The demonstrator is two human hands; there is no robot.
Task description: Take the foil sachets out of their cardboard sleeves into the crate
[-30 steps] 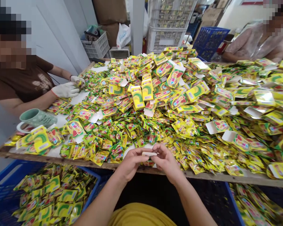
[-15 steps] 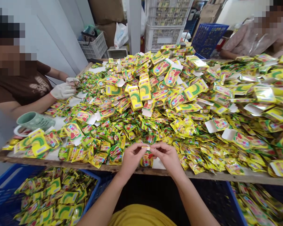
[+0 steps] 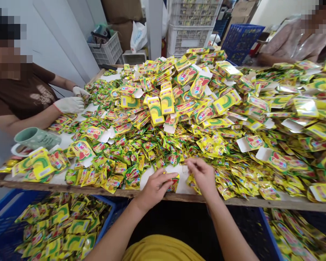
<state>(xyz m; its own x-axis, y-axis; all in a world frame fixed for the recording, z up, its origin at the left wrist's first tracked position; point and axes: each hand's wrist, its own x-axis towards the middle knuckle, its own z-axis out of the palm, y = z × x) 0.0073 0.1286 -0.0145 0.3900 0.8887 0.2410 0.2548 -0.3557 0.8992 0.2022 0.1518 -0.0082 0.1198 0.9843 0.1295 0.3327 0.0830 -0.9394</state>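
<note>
A small yellow and green printed box point(image 3: 175, 183), showing red fruit, is upright at the table's near edge. My left hand point(image 3: 155, 187) holds it from the left, thumb and fingers closed on it and covering much of it. To the right, apart from the box, my right hand point(image 3: 203, 177) hovers at the near edge of the loose packets, fingers bent but apart, with nothing visible in them. Shiny yellow-green packets point(image 3: 225, 177) lie around it. Behind both hands rises a heap of similar boxes point(image 3: 167, 99), some with white flaps open.
A green mug point(image 3: 38, 139) stands at the left near a co-worker's gloved hands point(image 3: 70, 104). Another person sits at the far right. Below the wooden table edge point(image 3: 247, 203) are blue crates point(image 3: 107, 217) of packets. White crates point(image 3: 190, 40) are stacked behind.
My right hand has left the box and moved right, over the packets. My left hand stays on the box, its fingers now lying over its side. The view has shifted slightly.
</note>
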